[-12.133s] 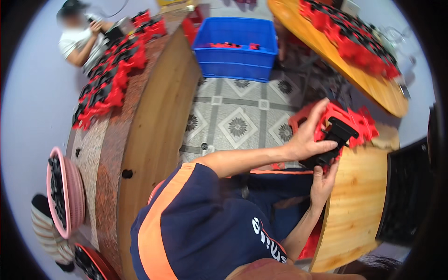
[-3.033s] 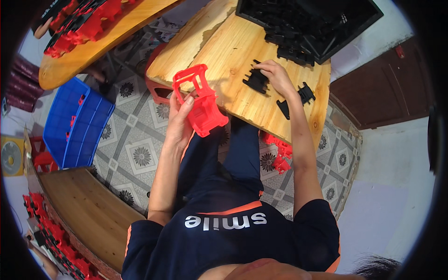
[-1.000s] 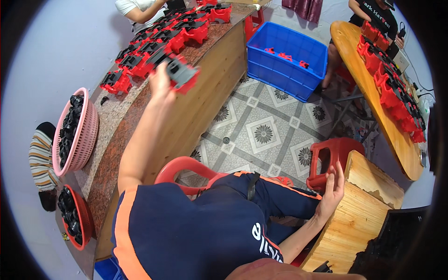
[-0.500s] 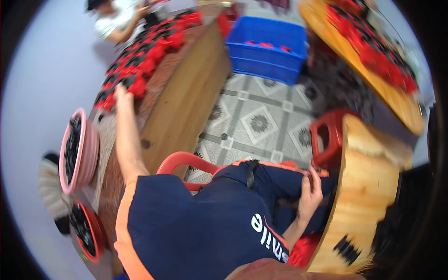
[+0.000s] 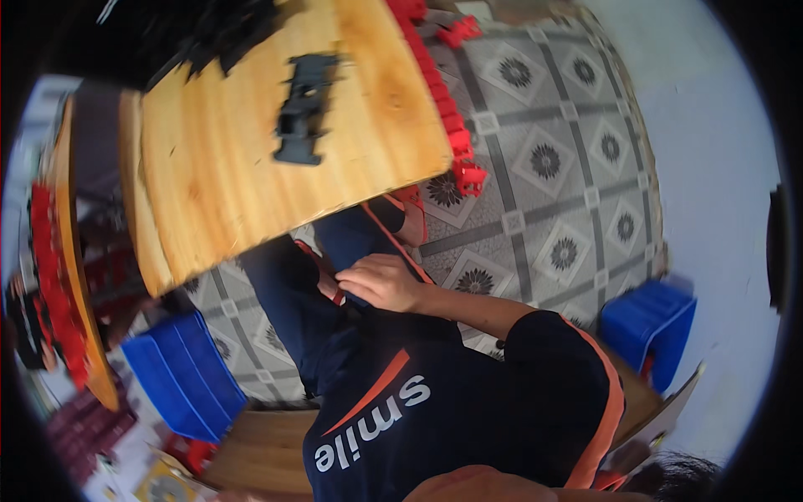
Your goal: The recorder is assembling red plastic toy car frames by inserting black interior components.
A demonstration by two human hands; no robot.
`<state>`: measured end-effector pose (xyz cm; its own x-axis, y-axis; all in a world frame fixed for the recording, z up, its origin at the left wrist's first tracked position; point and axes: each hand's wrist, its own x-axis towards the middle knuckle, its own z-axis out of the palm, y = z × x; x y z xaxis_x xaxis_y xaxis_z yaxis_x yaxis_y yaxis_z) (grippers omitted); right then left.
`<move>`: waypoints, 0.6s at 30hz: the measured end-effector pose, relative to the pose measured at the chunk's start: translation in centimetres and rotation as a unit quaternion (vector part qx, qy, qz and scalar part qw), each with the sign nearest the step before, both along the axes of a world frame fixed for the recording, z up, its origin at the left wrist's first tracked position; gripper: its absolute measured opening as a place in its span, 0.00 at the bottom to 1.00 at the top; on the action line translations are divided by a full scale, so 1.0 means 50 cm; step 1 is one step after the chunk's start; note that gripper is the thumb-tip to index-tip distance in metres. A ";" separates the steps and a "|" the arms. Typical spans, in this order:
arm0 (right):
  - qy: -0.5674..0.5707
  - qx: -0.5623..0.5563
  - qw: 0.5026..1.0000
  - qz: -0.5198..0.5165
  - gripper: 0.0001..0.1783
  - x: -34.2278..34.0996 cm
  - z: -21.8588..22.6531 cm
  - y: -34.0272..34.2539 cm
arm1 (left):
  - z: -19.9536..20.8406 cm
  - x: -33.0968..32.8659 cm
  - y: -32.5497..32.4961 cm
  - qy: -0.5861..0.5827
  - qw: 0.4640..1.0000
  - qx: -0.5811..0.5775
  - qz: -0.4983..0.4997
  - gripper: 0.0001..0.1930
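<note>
My right hand (image 5: 381,282) is over my lap, above my dark trousers. Its fingers are bent and pressed together; whatever they may hold is hidden. Just beyond my knees is a light wooden table (image 5: 209,197), and the hand is apart from it. On the tabletop lies a black plastic part (image 5: 304,109) with notched sides, touched by no hand. A heap of black parts (image 5: 222,33) covers the far left of the table. My left hand is out of the picture.
Red plastic parts (image 5: 442,90) form a row along the table's right side, with a loose red part (image 5: 459,32) on the tiled floor (image 5: 548,222). A blue crate (image 5: 180,372) stands at left, another blue container (image 5: 644,326) at right. Farther left, an orange-edged bench (image 5: 77,276) bears red and black parts.
My view and body have turned to the right, toward the table with the black part. My left arm, reaching to red and black parts before, has left view. My right hand stays over my lap.
</note>
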<state>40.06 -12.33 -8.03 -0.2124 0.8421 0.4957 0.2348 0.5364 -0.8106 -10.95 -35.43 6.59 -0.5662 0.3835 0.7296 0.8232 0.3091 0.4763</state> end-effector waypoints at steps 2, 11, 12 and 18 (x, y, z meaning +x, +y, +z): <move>0.018 0.006 0.996 -0.089 0.07 0.078 -0.015 0.015 | 0.034 0.176 0.216 0.133 0.991 -0.004 -0.017 0.26; 0.028 -0.186 0.887 -0.422 0.23 0.293 -0.316 0.216 | -0.097 0.682 0.688 0.166 0.873 -0.127 -0.440 0.40; 0.012 -0.165 0.888 -0.429 0.27 0.307 -0.316 0.274 | -0.109 0.710 0.687 0.170 0.869 -0.115 -0.450 0.41; -0.019 -0.085 0.946 -0.313 0.37 0.320 -0.332 0.701 | -0.217 0.989 0.574 -0.187 0.521 -0.395 -0.734 0.21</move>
<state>56.04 22.73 -24.64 0.3403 0.8751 0.3440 0.4935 0.1452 -0.8576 38.47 -6.70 -4.28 0.7129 0.7002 -0.0392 0.3445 -0.3009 0.8892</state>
